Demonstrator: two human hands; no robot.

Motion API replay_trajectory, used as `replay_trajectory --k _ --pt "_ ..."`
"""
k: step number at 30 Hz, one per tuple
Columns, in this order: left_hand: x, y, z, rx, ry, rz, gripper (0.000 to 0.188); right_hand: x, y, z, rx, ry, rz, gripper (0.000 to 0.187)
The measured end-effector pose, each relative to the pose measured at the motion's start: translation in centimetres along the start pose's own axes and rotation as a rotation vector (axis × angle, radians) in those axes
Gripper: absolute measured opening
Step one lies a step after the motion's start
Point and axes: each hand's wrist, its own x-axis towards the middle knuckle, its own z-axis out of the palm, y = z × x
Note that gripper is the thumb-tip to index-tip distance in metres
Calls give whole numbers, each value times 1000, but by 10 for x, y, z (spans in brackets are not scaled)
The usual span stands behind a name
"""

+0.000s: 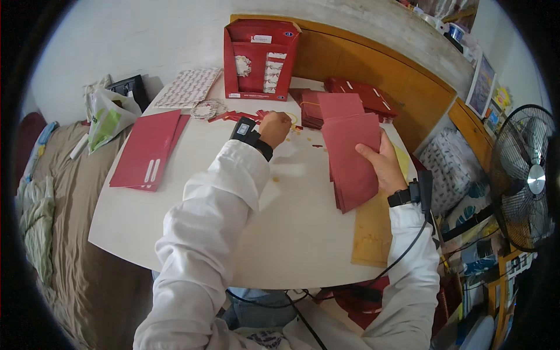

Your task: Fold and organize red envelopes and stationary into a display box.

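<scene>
My right hand (385, 165) grips a stack of dark red card pieces (352, 169) over the table's right side, thumb across the top piece. My left hand (275, 128) is closed over the far middle of the table. Its fingertips curl out of sight, so what they hold is hidden. Right beside them shows a thin yellow loop (293, 119), like a rubber band. Small red strips (233, 116) lie just left of that hand. Another red card stack (311, 112) sits behind the held one, with a yellow band across it.
A red display box (262, 36) stands at the back. Large red folded cards (146, 149), patterned sheets (188, 87) and round lacy paper pieces (209, 109) lie on the left. A yellowish board (371, 233) rests at the table's right edge, near a black fan (522, 178).
</scene>
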Motion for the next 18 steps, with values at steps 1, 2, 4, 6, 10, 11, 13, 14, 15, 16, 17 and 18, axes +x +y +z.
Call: replay_trajectory --k 1,2,4,6,10,11,13,14,15,16,17,18 --pt "-3 8 -1 -18 5 17 21 1 3 -3 78 6 -14 55" --pt "-6 16 -3 -33 11 33 22 1 4 -5 80 1 -12 55" --pt "-9 32 -10 -126 -86 16 24 0 0 -3 184 13 -23 56" --pt "-13 46 -21 -263 -312 17 28 -2 -1 2 202 12 -47 55" --pt "-31 86 -27 -573 -453 29 36 1 2 12 189 48 -134 53" --pt "-33 92 -27 -753 -560 8 42 2 1 16 192 40 -132 53" --pt "-42 101 -33 -929 -664 -23 48 5 4 23 170 64 -163 51" --pt "-46 110 -35 -988 -683 -72 52 5 4 23 165 68 -159 51" --pt "-49 115 -40 -1040 -695 -123 56 6 3 27 192 72 -175 51" --pt "-52 117 -46 -1039 -693 -126 56 7 3 30 219 78 -191 50" --pt "-54 118 -52 -1091 -709 -114 55 9 1 34 220 77 -190 50" --pt "-57 117 -56 -1145 -725 -103 56 10 0 38 214 70 -203 49"
